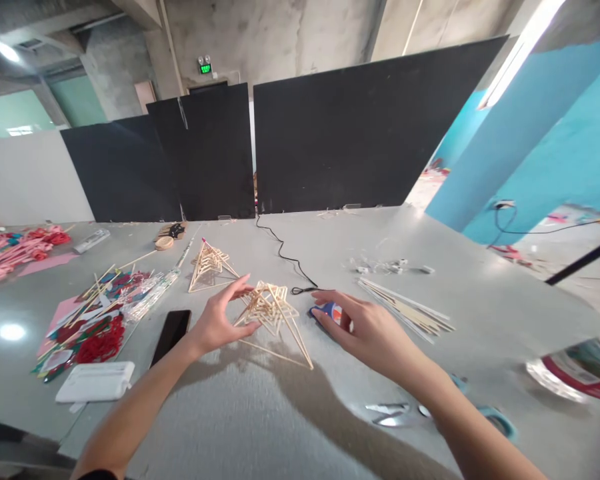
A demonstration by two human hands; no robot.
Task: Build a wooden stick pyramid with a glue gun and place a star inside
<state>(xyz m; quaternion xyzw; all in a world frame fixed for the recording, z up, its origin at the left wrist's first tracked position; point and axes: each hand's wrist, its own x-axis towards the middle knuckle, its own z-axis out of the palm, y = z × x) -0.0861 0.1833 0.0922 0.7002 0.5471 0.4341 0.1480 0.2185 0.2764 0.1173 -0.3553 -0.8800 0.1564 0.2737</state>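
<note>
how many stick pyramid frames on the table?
2. One stick frame sits at centre, touched by the left hand; the other frame stands behind it, farther back-left. None looks hidden.

This is a craft workshop inside a bare industrial hall. The ceiling and pillars are raw concrete, and a green exit sign (205, 67) hangs over a door. Black partition boards (375, 127) stand behind a long grey table (240, 413). On the table lie thin wooden sticks (410, 310), stick frames (209, 265), red and pink paper ornaments (97, 340), scissors (387, 413) and a black cable (285, 257).
</note>
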